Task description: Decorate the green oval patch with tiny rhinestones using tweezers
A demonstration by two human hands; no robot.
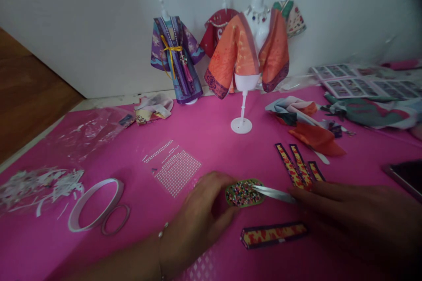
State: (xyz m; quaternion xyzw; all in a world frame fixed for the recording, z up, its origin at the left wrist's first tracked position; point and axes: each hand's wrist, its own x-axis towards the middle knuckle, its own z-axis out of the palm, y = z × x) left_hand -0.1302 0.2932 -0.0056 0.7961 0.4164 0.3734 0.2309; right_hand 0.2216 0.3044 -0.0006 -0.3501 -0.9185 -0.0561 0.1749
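My left hand [201, 219] rests on the pink table cover, its curled fingers steadying a small oval sheet of coloured beads [244, 193]. My right hand [356, 217] is closed on metal tweezers [273, 193] whose tips touch the bead sheet. A patterned red-and-yellow paper strip [273, 234] lies just in front of both hands. Several similar strips [298, 169] lie beyond my right hand. Behind stands a white mannequin stand [242, 125] wearing an orange paper robe [245, 52].
A purple paper robe [176, 59] and other dressed figures stand by the wall. Tape rolls [95, 204], paper scraps [39, 184], a plastic bag [85, 134], a white gem sticker sheet [173, 167] lie left. Folded paper pieces [306, 125], instruction sheets [359, 81] and a phone [407, 175] lie right.
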